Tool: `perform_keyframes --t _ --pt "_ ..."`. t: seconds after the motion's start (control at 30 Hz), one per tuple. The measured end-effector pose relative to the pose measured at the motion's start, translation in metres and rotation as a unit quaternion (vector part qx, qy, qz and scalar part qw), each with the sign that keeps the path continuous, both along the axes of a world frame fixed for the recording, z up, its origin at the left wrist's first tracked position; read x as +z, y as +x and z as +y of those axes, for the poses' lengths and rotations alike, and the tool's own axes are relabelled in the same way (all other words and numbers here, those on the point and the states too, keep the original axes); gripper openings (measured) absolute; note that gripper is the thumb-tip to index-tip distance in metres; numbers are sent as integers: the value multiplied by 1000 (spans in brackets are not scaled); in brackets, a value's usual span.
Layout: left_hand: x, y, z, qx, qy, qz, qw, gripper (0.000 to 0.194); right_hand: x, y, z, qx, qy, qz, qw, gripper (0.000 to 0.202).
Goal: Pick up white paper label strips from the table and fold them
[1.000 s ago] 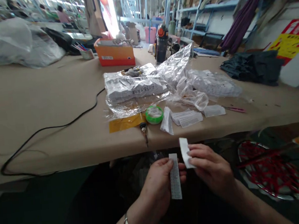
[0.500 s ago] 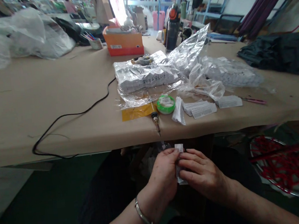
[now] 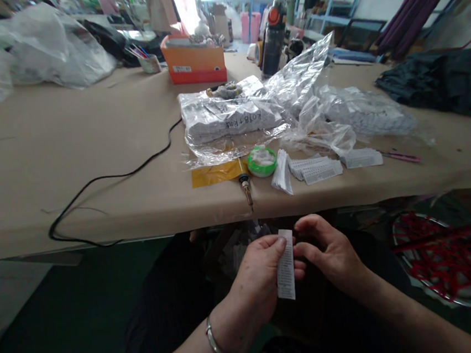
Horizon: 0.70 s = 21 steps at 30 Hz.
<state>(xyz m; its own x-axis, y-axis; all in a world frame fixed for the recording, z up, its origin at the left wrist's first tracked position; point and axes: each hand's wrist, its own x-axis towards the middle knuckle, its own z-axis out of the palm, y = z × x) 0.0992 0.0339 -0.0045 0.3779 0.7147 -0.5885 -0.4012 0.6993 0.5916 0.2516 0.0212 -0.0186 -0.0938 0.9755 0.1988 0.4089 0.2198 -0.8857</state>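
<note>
My left hand (image 3: 259, 277) pinches a narrow white printed label (image 3: 285, 271) between thumb and fingers, below the table's front edge. The label hangs upright with its lines of small print facing me. Just to its right is my right hand (image 3: 330, 250), its thumb and forefinger curved and apart with nothing visible between them. On the table edge above lies a pen-like iron with a metal tip (image 3: 245, 189), the tip pointing towards me. Beside it sit a green-rimmed tub (image 3: 262, 163) with white material and a folded stack of white labels (image 3: 282, 175).
More printed labels (image 3: 318, 168) and pink-handled scissors (image 3: 404, 157) lie to the right. Clear plastic packs (image 3: 234, 118) and an orange box (image 3: 195, 64) stand behind. A black cord (image 3: 135, 171) loops left. A basket of red strips (image 3: 447, 261) is at lower right.
My right hand has moved off the label to the right and its fingers have parted. The label now shows at full length in my left hand.
</note>
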Motion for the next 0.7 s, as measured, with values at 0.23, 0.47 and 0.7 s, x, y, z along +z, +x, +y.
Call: perform_keyframes --t 0.23,0.47,0.7 --pt "8 -6 -6 -66 8 -55 996 12 4 -9 15 35 -201 179 962 18" --pt "-3 -15 -8 -127 -18 -116 985 17 4 -11 9 34 -245 206 947 15" --pt "-4 -18 -9 -198 -1 -142 970 22 -5 5 12 235 -341 319 853 52"
